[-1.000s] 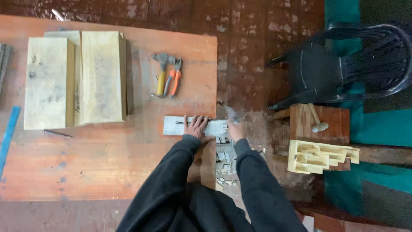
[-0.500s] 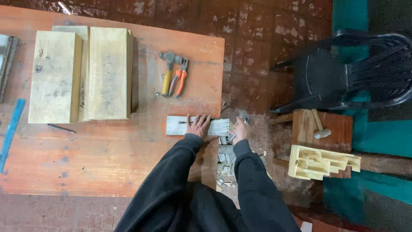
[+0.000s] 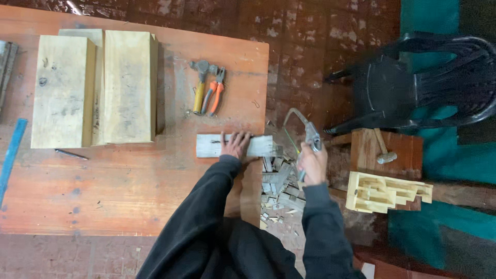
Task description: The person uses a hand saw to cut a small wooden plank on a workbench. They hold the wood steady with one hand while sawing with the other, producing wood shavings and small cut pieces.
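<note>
While the left hand [image 3: 235,145] lies flat, fingers spread, pressing a grey wood strip [image 3: 233,145] at the right edge of the wooden table [image 3: 129,201], the right hand [image 3: 311,163] is clenched around a coping saw [image 3: 305,135] just off that edge. Offcuts [image 3: 279,186] lie on the floor below. A hammer [image 3: 200,85] and orange pliers [image 3: 214,98] rest farther off, beside thick wood blocks [image 3: 95,88] to the left.

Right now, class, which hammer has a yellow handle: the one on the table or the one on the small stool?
The hammer on the table, lying beside the orange-handled pliers. The stool's hammer has a plain wooden handle.
</note>
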